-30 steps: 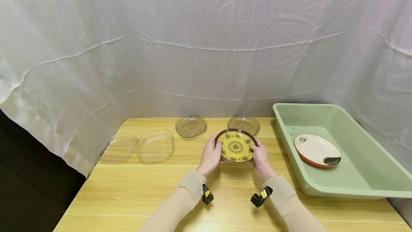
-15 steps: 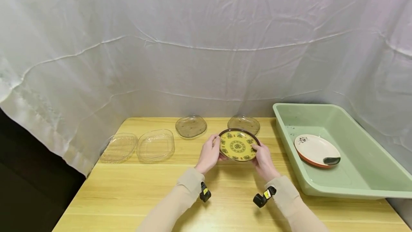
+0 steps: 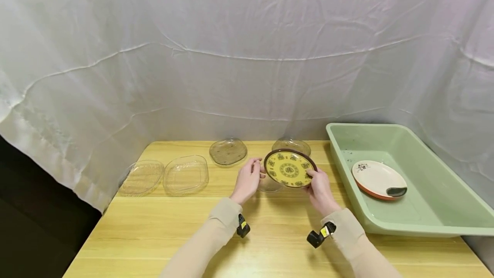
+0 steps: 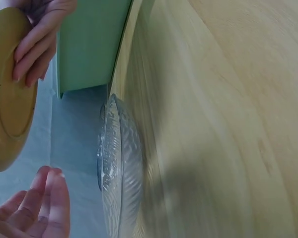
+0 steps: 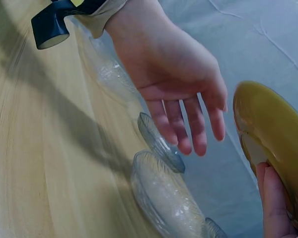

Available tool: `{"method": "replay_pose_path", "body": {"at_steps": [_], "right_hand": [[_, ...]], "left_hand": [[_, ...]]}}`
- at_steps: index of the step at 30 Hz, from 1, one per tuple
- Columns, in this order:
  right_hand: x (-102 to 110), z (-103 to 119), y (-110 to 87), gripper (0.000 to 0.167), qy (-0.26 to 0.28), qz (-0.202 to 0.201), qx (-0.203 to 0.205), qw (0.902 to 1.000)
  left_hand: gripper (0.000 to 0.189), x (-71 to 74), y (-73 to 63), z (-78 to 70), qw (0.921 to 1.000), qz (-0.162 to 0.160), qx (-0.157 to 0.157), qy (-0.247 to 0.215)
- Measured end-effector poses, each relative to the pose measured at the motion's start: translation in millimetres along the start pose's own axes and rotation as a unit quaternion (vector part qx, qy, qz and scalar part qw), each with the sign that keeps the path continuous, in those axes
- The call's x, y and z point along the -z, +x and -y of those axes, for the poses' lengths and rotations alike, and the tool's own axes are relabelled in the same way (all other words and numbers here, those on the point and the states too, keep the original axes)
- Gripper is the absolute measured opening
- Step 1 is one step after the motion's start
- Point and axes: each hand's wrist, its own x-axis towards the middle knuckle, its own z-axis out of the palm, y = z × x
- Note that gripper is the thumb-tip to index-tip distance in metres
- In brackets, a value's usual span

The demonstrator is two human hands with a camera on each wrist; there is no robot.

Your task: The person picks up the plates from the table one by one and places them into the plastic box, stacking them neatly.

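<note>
A yellow plate (image 3: 289,169) with a dark brown rim and green-black motifs is held above the table, tilted toward the head camera. My right hand (image 3: 321,190) grips its right edge, thumb on top and fingers underneath, as the left wrist view shows on the plain underside (image 4: 7,99). Just off the plate's left edge, my left hand (image 3: 247,181) is free, its relaxed fingers (image 5: 192,124) apart from the plate in the right wrist view. Below the yellow plate lies a clear glass plate (image 3: 270,187), mostly hidden.
Two clear glass plates, one oval (image 3: 143,177) and one squarish (image 3: 186,175), lie on the left of the wooden table (image 3: 154,235). Two smoky glass plates (image 3: 228,151) (image 3: 292,145) lie at the back. A green basin (image 3: 428,209) at right holds a white plate (image 3: 378,178) on an orange-red one.
My left hand has let go of the yellow plate and drawn slightly left. My right hand has moved a little right and lifted the plate, uncovering part of a clear glass plate beneath.
</note>
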Motion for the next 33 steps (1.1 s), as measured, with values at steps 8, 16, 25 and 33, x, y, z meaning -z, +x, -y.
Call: {"method": "replay_pose_path", "body": {"at_steps": [8, 16, 25, 33], "right_hand": [[-2, 15, -10.9, 0.042, 0.025, 0.008, 0.011, 0.9996], [3, 36, -19.3, 0.044, 0.017, 0.015, 0.015, 0.9996], [15, 59, -22.9, 0.03, 0.02, 0.019, 0.014, 0.9995], [44, 83, -21.8, 0.024, 0.076, 0.033, 0.034, 0.996]], "left_hand": [[0.036, -7.9, 2.3, -5.3, 0.9982, 0.004, -0.028, 0.053], [0.035, -17.6, 1.5, -11.6, 0.9953, 0.024, -0.054, 0.077], [0.038, -35.7, 3.1, -26.9, 0.9917, 0.057, -0.065, 0.096], [0.035, -60.1, 2.6, -43.9, 0.9805, 0.084, -0.118, 0.132]]}}
